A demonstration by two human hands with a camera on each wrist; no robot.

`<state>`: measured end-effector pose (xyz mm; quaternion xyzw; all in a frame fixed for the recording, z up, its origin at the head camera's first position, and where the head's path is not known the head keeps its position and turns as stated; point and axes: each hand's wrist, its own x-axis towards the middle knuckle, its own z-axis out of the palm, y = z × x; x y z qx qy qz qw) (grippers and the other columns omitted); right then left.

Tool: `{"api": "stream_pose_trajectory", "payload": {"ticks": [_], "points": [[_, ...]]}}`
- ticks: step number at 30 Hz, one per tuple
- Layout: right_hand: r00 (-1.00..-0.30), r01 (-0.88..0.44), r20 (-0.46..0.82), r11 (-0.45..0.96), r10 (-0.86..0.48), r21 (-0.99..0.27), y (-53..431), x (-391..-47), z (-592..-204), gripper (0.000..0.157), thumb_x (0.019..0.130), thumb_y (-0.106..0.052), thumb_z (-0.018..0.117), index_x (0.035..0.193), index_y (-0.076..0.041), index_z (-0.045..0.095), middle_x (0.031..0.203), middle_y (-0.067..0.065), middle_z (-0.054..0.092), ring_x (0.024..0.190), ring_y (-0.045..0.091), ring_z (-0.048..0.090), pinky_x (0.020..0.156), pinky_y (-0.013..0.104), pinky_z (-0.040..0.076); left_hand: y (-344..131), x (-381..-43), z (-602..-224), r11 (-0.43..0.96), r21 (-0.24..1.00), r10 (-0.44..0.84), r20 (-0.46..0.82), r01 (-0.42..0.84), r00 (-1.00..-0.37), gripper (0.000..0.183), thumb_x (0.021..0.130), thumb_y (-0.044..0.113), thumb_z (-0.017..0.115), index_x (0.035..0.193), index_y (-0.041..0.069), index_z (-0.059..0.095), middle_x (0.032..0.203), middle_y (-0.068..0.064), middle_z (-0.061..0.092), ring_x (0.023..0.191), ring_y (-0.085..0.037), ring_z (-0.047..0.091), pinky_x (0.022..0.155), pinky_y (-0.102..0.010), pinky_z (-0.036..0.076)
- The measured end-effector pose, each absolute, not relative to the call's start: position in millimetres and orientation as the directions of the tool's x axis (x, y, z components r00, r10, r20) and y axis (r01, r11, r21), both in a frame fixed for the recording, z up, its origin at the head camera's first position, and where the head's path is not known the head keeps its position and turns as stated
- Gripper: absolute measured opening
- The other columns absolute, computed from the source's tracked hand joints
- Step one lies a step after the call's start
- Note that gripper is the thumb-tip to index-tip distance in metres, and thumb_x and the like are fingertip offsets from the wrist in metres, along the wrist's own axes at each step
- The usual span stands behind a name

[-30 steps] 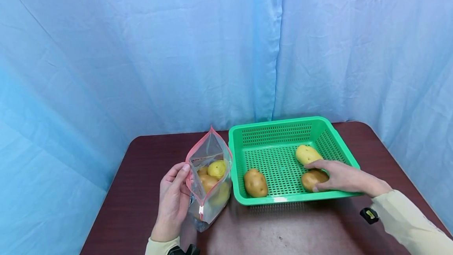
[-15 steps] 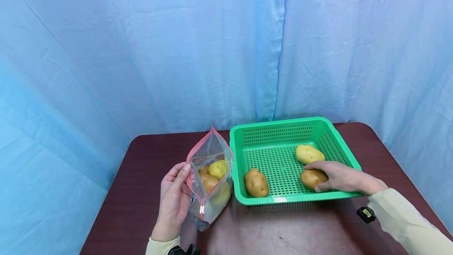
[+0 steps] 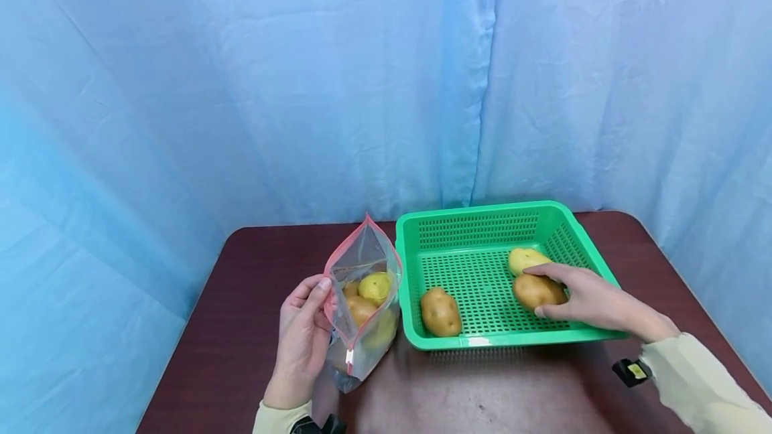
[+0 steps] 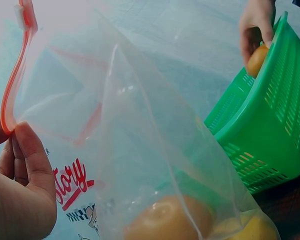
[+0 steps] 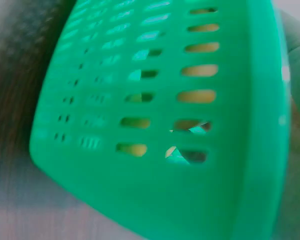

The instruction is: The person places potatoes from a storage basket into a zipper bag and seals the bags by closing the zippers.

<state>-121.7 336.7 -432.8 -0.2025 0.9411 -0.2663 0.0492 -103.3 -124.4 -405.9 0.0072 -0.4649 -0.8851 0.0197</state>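
My left hand (image 3: pixel 299 340) pinches the red-edged mouth of a clear zip bag (image 3: pixel 378 352) between thumb and fingers. The bag's mouth gapes, and inside sit several brown and yellow potatoes (image 3: pixel 375 288). In the green basket (image 3: pixel 519 337), my right hand (image 3: pixel 594 301) grips a brown potato (image 3: pixel 537 292) from its right side, thumb toward me. A pale yellow potato (image 3: pixel 522 260) lies just behind it, partly covered by the fingers. Another brown potato (image 3: pixel 440 313) rests at the basket's left end. The right wrist view is mostly filled by the basket's slotted wall (image 5: pixel 155 115).
The basket stands right of the bag on a dark red-brown table (image 3: pixel 241 300), their sides close together. A light blue curtain (image 3: pixel 338 86) hangs behind the table and along its sides. The basket's raised rim lies under my right wrist.
My right hand's hold on the brown potato has firmed and the potato has risen slightly from the basket floor. The left hand keeps its hold on the bag.
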Motion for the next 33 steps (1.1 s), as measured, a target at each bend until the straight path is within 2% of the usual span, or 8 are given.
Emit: {"api": "stream_pose_trajectory", "payload": {"ticks": [3, 11, 15, 20, 28, 33], "points": [[-0.916, -0.369, 0.064, 0.767, -0.396, -0.524, 333.0, -118.0, -429.5, 0.066, 0.088, -0.043, 0.083, 0.142, -0.015, 0.059, 0.133, 0.007, 0.063, 0.106, 0.022, 0.06, 0.076, 0.038, 0.054, -123.9, -102.9, -405.2, -0.559, 0.828, -0.047, 0.001, 0.027, -0.999, 0.018, 0.103, 0.002, 0.06, 0.094, 0.011, 0.073, 0.076, 0.002, 0.064, 0.065, -0.007, 0.06, 0.062, -0.017, 0.053], [-0.919, -0.387, 0.168, 0.739, -0.356, -0.552, 316.5, -110.7, -419.6, 0.067, 0.088, -0.037, 0.084, 0.145, -0.016, 0.056, 0.138, 0.011, 0.061, 0.109, 0.026, 0.062, 0.072, 0.036, 0.058, -120.3, -103.5, -403.5, -0.576, 0.817, -0.045, 0.01, 0.035, -0.999, 0.02, 0.102, -0.001, 0.06, 0.093, 0.012, 0.073, 0.076, 0.002, 0.064, 0.065, -0.006, 0.06, 0.059, -0.016, 0.051], [-0.906, -0.423, 0.247, 0.703, -0.345, -0.572, 306.4, -107.8, -414.5, 0.067, 0.085, -0.029, 0.087, 0.144, -0.019, 0.058, 0.136, 0.005, 0.062, 0.104, 0.016, 0.062, 0.071, 0.032, 0.057, -117.9, -102.9, -402.1, -0.577, 0.816, -0.042, 0.015, 0.036, -0.999, 0.02, 0.102, -0.001, 0.06, 0.093, 0.012, 0.073, 0.077, 0.002, 0.064, 0.065, -0.006, 0.06, 0.059, -0.016, 0.051], [-0.869, -0.494, 0.355, 0.647, -0.345, -0.581, 289.8, -106.7, -408.6, 0.069, 0.081, -0.019, 0.09, 0.143, -0.02, 0.059, 0.132, -0.002, 0.063, 0.102, 0.004, 0.06, 0.076, 0.027, 0.057, -115.8, -101.8, -400.5, -0.567, 0.823, -0.039, 0.014, 0.034, -0.999, 0.021, 0.101, -0.002, 0.06, 0.093, 0.012, 0.073, 0.076, 0.002, 0.063, 0.064, -0.006, 0.06, 0.059, -0.016, 0.051], [-0.859, -0.504, 0.428, 0.61, -0.282, -0.611, 253.8, -102.3, -390.4, 0.072, 0.079, -0.015, 0.091, 0.143, -0.027, 0.06, 0.134, -0.01, 0.061, 0.114, 0.002, 0.056, 0.08, 0.028, 0.056, -113.3, -102.3, -398.5, -0.564, 0.826, -0.034, 0.001, 0.02, -0.999, 0.024, 0.101, -0.005, 0.058, 0.092, 0.012, 0.073, 0.077, 0.003, 0.064, 0.065, -0.005, 0.06, 0.059, -0.016, 0.051], [-0.845, -0.529, 0.462, 0.551, -0.269, -0.645, 228.9, -103.0, -379.9, 0.074, 0.079, -0.013, 0.09, 0.144, -0.027, 0.06, 0.137, -0.01, 0.061, 0.121, 0.005, 0.054, 0.088, 0.022, 0.052, -114.7, -101.1, -397.5, -0.57, 0.822, -0.034, 0.005, 0.024, -0.999, 0.023, 0.101, -0.004, 0.058, 0.093, 0.011, 0.073, 0.078, 0.002, 0.065, 0.065, -0.005, 0.062, 0.06, -0.015, 0.053]]}}
